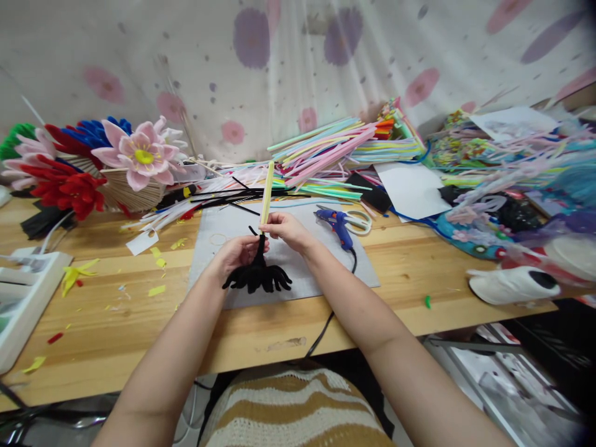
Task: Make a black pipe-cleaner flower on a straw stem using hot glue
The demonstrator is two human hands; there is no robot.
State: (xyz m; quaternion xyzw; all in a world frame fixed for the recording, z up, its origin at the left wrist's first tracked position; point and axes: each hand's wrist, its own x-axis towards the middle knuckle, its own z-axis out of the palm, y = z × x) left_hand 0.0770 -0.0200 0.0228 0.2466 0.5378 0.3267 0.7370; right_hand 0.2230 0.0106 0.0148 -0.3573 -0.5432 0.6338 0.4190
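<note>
Black flower [257,273] head-down, yellow strip [267,192] at its stalk

Nearest, bottom of frame: striped knit garment [298,413], worktop [153,323] edge just beyond. Flower sits at frame centre, over the grey mat [209,226], petals spread toward the bottom, stalk pointing up; whether petals touch the mat, I cannot tell. Left hand [235,254] comes in from lower left, grip narrow, closed about the black stalk. Right hand [286,228] just above, grip pinched on the lower end of the strip, which stands nearly upright. Meeting point partly covered, so contact between yellow and black is uncertain.

Step in hand, by my reading: lining the strip up with the stalk. Next move would call for a steady left grip and small, careful shifts by the right, minding the black end that sticks out left of the stalk.

Farther: blue glue gun [338,223], right of centre on the mat; pale-handled scissors [361,223] beside it. Beyond, black stems [223,197]; higher up, heaped pastel stems [330,149]. Upper left, pink flower [143,155] near red flowers [77,195]. Top of frame: blossom-printed curtain [195,56].
</note>
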